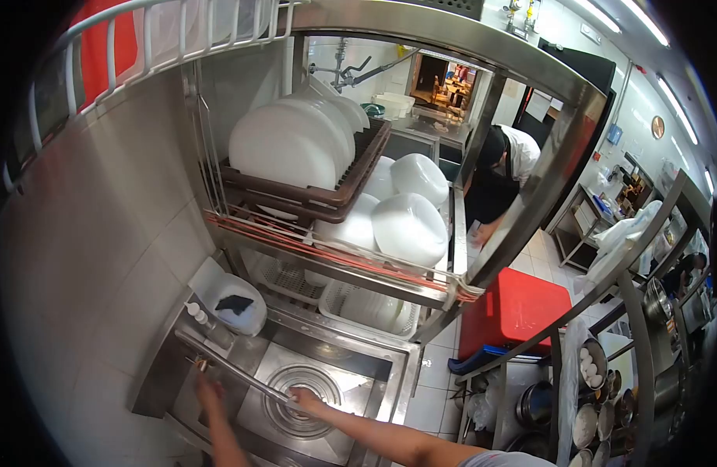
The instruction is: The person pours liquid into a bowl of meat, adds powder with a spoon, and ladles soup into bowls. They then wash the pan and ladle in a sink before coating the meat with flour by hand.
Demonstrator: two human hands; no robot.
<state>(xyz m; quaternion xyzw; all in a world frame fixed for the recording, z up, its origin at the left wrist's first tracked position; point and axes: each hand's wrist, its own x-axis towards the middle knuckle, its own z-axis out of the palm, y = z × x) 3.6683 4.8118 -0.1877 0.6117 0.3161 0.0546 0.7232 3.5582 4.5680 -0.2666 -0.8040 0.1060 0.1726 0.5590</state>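
Note:
I look down into a steel sink (378, 381). A round steel vessel with ringed bottom (296, 405) lies in its basin. A long faucet spout (234, 370) runs from the left wall side out over the basin. My right hand (305, 401) is closed around the spout's outer end, above the round vessel. My left hand (210, 391) reaches up to the tap base (199, 363) at the sink's left rim. It is blurred, so its grip does not show.
Above the sink a brown rack (351, 183) holds white plates, with white bowls (409, 226) beside it. A white jug (234, 303) and a small bottle (195, 313) stand left. Right: a red board (514, 311), shelves of steel pots (592, 405), a co-worker (499, 175).

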